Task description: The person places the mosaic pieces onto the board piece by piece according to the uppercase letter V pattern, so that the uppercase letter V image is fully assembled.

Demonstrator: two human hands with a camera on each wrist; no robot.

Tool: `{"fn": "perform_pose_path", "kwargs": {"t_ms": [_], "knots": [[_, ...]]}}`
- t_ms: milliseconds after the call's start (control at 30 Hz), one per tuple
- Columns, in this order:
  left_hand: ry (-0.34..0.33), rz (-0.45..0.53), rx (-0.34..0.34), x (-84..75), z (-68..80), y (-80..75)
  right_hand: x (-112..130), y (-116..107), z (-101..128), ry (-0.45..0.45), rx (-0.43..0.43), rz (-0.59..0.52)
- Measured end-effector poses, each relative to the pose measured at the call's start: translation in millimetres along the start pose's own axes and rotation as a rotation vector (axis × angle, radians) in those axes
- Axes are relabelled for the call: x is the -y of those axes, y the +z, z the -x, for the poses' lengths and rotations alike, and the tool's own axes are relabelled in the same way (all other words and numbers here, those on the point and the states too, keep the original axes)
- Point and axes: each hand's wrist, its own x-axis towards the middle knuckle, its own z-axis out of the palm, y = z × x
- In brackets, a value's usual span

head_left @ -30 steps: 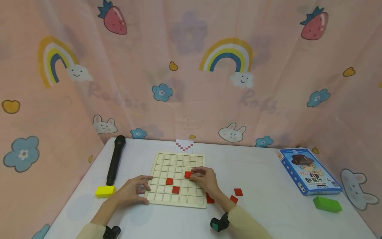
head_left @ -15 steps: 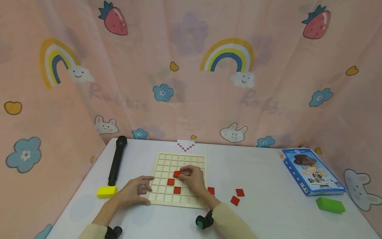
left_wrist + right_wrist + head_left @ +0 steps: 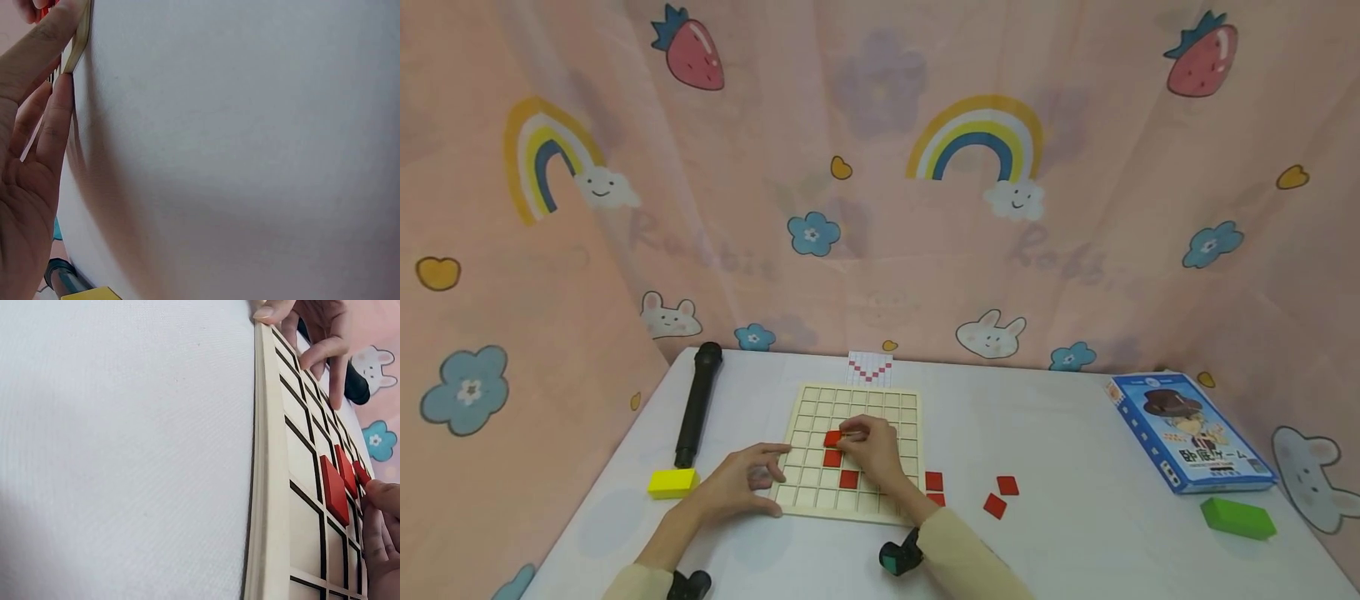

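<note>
A cream gridded board (image 3: pixel 865 401) lies flat on the white table. My left hand (image 3: pixel 735 483) touches its left side, with the thumb at the near corner and other fingers along the edge. My right hand (image 3: pixel 877 454) pinches a red square tile (image 3: pixel 832 438) over a cell left of the board's middle. Two more tiles sit in the grid: one red tile (image 3: pixel 832 458) just nearer than the held one, another red tile (image 3: pixel 848 479) diagonally nearer and to the right. In the right wrist view the held tile (image 3: pixel 360 473) is partly hidden by fingertips.
Several loose red tiles (image 3: pixel 1007 485) lie right of the board. Behind it is a card (image 3: pixel 870 369) with a V of red squares. A black microphone (image 3: pixel 697 406) and yellow block (image 3: pixel 673 483) stand left; a blue box (image 3: pixel 1191 433) and green block (image 3: pixel 1237 518) right.
My right hand has moved left across the board with the red tile, to the cell column of the tile just nearer. The left hand stays at the board's edge.
</note>
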Motion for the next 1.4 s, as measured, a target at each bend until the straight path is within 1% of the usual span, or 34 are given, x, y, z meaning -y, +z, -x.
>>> {"fn": "perform_pose_path", "kwargs": {"t_ms": [67,300,433,633,933,1167,1400], "knots": [[0.001,0.001,0.002,0.0,0.0,0.0,0,2,0,-0.004,0.006,0.014],[-0.002,0.002,0.006,0.0,-1.0,1.2,-1,6,-1,-0.081,0.016,0.064],[0.003,0.002,0.013,0.8,-1.6,2.7,-1,8,-2,-0.093,0.005,0.073],[0.004,-0.008,0.012,0.8,-1.6,3.6,-3,10,-3,-0.082,0.005,0.076],[0.006,-0.019,0.010,-1.2,-1.0,2.5,-2,9,-3,-0.044,0.018,0.045],[-0.003,-0.020,0.009,-3.3,-1.5,0.8,1,8,-3,-0.058,0.023,0.043],[-0.013,-0.032,0.002,-2.9,-0.8,0.2,1,11,-7,-0.011,0.042,0.031]]}}
